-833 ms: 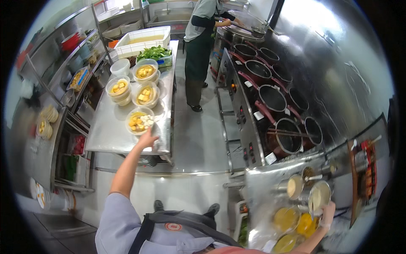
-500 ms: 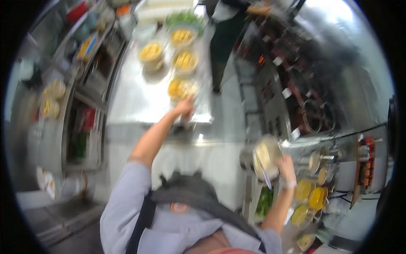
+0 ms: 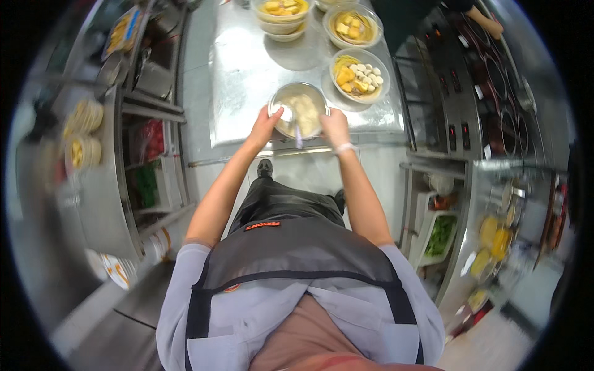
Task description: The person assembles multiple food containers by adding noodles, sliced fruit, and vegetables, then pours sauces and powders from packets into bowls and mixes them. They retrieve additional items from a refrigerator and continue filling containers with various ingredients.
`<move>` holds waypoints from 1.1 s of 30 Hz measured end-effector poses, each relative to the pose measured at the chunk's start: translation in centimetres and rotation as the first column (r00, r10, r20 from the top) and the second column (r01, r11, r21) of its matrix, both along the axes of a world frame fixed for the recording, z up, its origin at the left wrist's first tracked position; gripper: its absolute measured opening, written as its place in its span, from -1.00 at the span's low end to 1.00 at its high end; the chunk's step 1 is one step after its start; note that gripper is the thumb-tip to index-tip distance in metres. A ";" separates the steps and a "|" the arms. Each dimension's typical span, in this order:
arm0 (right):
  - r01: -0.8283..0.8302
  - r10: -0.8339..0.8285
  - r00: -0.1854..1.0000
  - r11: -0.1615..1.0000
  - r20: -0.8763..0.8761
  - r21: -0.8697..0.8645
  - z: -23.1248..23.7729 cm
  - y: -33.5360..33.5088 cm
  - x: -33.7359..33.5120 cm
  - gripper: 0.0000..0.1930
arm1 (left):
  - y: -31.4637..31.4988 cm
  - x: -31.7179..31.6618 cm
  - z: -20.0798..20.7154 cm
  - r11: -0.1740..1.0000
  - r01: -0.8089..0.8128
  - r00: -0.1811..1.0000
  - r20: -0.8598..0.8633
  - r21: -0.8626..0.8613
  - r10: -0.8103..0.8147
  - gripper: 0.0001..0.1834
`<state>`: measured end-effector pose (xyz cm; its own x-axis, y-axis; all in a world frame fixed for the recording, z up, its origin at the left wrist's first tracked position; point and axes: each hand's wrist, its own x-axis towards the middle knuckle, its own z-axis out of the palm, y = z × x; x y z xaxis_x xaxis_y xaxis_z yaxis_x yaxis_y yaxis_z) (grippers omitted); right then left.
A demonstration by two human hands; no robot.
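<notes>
Both my hands hold a round metal bowl [image 3: 286,91] at the near edge of the steel table. My left hand [image 3: 265,125] is closed on the bowl's left rim, thumb over the edge. On its opposite side my right hand [image 3: 335,127] grips the rim. Inside is a pale, creamy-looking food [image 3: 305,112], and a spoon [image 3: 298,136] with a light purple handle leans toward me. Just beyond, to the right, sits a clear plastic bowl [image 3: 385,93] with yellow chunks and round white pieces. Behind it stands another clear bowl [image 3: 352,26] holding yellow chunks over strands.
Stacked bowls of yellow food [image 3: 284,26] stand farther left on the steel table [image 3: 244,93]. A cooker with several rings [image 3: 495,80] runs along the right, where another person's arm [image 3: 487,23] reaches in. Open shelves hold a tray of greens [image 3: 440,236]. At left is a steel cabinet [image 3: 108,198].
The metal bowl has come from my right side to the table's near edge. My left hand has drawn back from the plastic bowl and taken hold of the metal bowl.
</notes>
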<state>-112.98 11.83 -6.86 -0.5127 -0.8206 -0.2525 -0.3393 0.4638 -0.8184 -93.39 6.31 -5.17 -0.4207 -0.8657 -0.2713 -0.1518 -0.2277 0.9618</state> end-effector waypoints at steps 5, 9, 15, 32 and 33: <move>0.075 -0.042 0.949 0.993 -0.313 0.095 4.0 -2.7 6.6 -0.56 | -7.2 3.4 -2.5 0.987 -0.089 0.945 0.324 0.133 0.042 -0.49; -0.303 0.088 0.804 0.912 -0.589 -0.277 7.9 -2.8 10.3 -0.65 | -9.3 3.8 -3.2 0.973 0.016 0.998 -0.065 0.230 -0.001 -0.49; -0.553 0.377 0.710 0.822 -0.595 -0.139 7.9 -3.8 13.8 -0.68 | -9.0 4.3 -2.4 0.975 -0.014 0.997 0.078 0.224 -0.003 -0.51; -0.467 0.150 0.782 0.783 -0.605 -0.410 6.0 -2.7 13.1 -0.92 | -8.8 3.9 -1.8 0.990 -0.031 0.994 0.103 0.135 0.017 -0.49; -0.433 0.127 0.807 0.791 -0.577 -0.432 6.2 -2.4 12.7 -0.92 | -8.7 3.8 -1.6 0.989 -0.030 0.995 0.095 0.142 0.017 -0.49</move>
